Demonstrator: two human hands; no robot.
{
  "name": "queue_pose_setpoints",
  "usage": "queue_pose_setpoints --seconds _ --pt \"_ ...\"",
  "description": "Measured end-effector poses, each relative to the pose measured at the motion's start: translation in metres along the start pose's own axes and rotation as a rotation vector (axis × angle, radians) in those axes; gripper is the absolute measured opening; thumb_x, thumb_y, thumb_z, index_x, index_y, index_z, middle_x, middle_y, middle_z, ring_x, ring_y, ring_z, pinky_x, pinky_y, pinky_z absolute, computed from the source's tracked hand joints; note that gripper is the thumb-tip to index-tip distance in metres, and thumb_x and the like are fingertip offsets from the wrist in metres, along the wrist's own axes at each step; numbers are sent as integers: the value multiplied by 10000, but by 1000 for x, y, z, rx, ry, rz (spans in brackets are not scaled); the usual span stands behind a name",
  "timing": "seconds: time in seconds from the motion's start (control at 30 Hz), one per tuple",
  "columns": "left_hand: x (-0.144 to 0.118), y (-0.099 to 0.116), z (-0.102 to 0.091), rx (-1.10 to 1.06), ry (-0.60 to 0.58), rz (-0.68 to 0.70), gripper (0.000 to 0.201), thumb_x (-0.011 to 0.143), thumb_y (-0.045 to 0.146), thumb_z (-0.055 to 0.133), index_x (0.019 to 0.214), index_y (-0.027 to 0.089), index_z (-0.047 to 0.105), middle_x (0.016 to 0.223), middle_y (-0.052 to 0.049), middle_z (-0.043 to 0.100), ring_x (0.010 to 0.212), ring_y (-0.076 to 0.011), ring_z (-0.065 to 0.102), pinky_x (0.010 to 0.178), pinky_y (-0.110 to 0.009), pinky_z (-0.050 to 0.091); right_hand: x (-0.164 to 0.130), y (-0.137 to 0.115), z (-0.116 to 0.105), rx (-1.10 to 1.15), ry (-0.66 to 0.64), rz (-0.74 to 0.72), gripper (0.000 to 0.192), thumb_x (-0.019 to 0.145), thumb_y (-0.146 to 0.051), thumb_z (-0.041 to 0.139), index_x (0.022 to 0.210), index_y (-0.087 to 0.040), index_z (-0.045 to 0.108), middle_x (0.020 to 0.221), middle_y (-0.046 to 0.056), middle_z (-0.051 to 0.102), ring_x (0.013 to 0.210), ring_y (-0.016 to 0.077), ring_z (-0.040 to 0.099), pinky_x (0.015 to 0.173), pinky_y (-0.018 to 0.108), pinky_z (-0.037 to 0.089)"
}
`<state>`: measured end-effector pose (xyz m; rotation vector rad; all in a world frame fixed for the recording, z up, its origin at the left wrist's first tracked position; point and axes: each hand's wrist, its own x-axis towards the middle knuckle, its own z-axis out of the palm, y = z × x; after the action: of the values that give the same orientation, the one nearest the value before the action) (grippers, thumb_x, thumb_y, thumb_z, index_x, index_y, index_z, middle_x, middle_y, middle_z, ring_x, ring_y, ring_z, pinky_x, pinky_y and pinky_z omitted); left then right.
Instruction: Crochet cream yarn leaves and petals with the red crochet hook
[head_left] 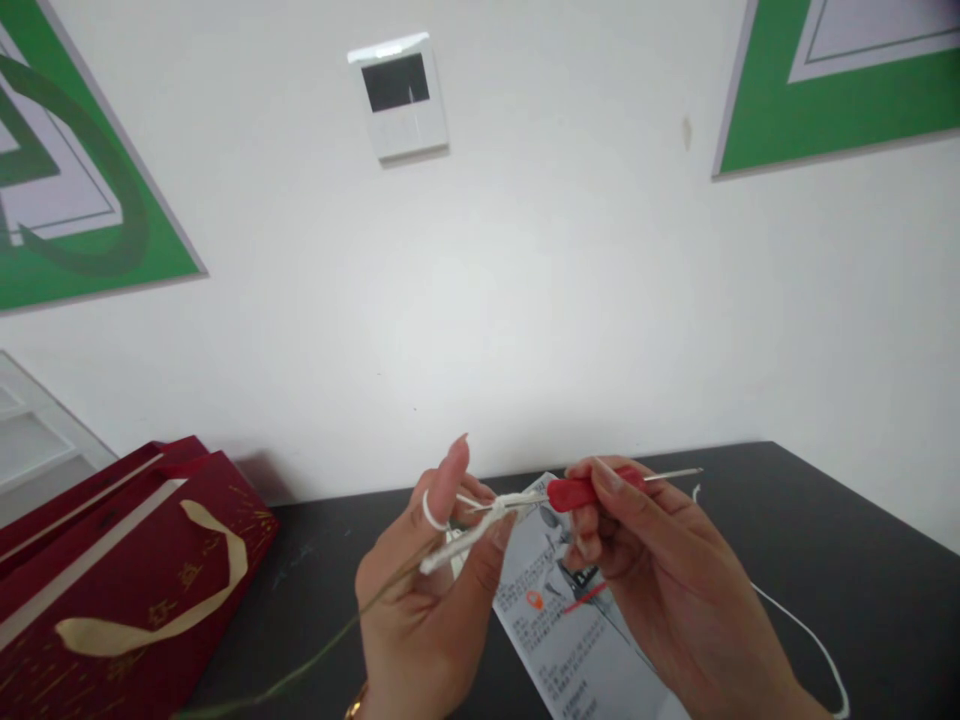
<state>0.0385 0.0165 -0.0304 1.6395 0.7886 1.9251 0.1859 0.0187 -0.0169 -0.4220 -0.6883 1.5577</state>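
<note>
My right hand (660, 570) is closed around the red handle of a crochet hook (566, 494), whose metal shaft shows at both ends of the grip. The left end of the hook runs into a small piece of white crochet work (510, 502). My left hand (431, 590) pinches that piece between thumb and fingers, with its index finger raised. White yarn (433, 515) loops round that finger. A greenish strand (322, 650) trails from the left hand toward the lower left. The hook's tip inside the stitches is too small to make out.
A printed sheet (540, 640) lies on the dark table (315, 580) beneath my hands. Dark red gift bags (112, 540) with a cream ribbon stand at the left. A white cord (814, 640) curves at the right. Behind is a white wall (525, 300) with a panel (405, 110).
</note>
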Motion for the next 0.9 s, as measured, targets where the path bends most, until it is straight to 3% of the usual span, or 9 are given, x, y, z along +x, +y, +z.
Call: queue_pose_setpoints --seconds 0.17,0.33,0.73,0.9 --pt "4 2 0 -344 -17 -293 525 767 106 726 1236 328 649 733 14 602 754 -123 568 661 -208 516 3 -2 0 53 -30 75 153 746 -295 777 750 -147 738 599 -1 686 462 65 591 483 149 534" --pt "6 10 0 -438 -56 -469 445 751 154 755 1175 279 699 747 -3 607 676 -93 560 668 -191 507 7 -7 -4 13 -33 40 145 758 -286 760 734 -145 735 535 -10 663 444 86 605 490 175 558" --pt "8 14 -2 -304 -68 -371 430 750 142 748 1145 306 715 720 -10 627 663 -109 575 649 -202 512 2 -26 -12 -248 -67 -258 125 829 -236 684 750 -163 747 668 20 709 499 92 606 484 174 551" --pt "7 15 -3 -365 -110 -448 452 743 166 759 1164 319 702 727 1 613 668 -111 572 622 -204 506 -2 -27 -8 -277 -34 -342 108 820 -230 696 746 -168 743 663 17 699 490 95 605 469 181 548"
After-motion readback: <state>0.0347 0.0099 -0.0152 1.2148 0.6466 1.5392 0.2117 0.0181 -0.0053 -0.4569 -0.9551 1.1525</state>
